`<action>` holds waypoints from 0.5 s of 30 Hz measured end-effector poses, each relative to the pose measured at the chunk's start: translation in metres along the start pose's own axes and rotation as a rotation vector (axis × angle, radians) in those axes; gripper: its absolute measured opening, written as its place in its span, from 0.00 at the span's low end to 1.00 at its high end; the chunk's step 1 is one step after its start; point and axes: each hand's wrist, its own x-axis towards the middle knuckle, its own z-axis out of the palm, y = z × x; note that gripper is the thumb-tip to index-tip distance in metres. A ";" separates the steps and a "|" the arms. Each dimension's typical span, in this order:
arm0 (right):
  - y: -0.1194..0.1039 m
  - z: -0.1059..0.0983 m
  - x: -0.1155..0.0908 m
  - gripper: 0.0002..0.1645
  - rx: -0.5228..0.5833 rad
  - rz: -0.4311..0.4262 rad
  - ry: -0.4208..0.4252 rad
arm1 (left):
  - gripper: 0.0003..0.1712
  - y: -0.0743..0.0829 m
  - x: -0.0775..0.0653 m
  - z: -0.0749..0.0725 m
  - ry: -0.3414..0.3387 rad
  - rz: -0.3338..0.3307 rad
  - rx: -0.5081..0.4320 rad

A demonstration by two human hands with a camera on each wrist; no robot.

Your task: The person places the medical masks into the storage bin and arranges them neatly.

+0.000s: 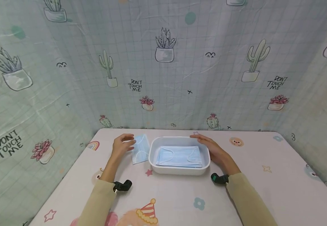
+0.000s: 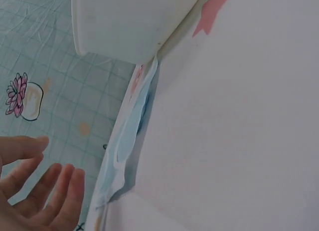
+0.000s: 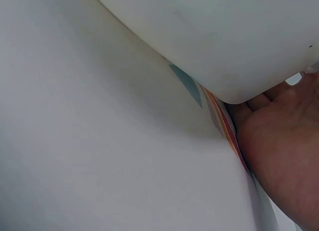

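Note:
A white rectangular tub with rounded corners stands on the table and holds light blue disposable face masks, their ear loops lying on top. Just left of the tub lies another blue face mask, seen edge-on as a thin wavy mask in the left wrist view. My left hand hovers near that mask's left edge, fingers loosely bent and nothing between them. Against the tub's far right corner rests my right hand, fingers stretched along the back rim. The tub wall partly hides those fingers in the right wrist view.
The white table carries printed stars, flowers and cartoon faces. Behind it and at both sides hangs a curtain with cactus prints. Black wrist cameras sit at the cuffs of both beige sleeves.

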 end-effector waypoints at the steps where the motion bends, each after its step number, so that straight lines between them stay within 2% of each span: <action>1: 0.000 0.000 0.000 0.26 0.001 -0.002 -0.002 | 0.24 -0.002 0.000 -0.001 0.006 -0.013 0.020; 6: -0.001 0.000 0.000 0.26 0.003 -0.008 -0.014 | 0.27 -0.008 0.000 -0.003 0.048 -0.083 0.128; 15: 0.000 -0.004 0.001 0.27 0.004 -0.011 -0.011 | 0.29 -0.012 -0.003 -0.001 0.087 -0.132 0.240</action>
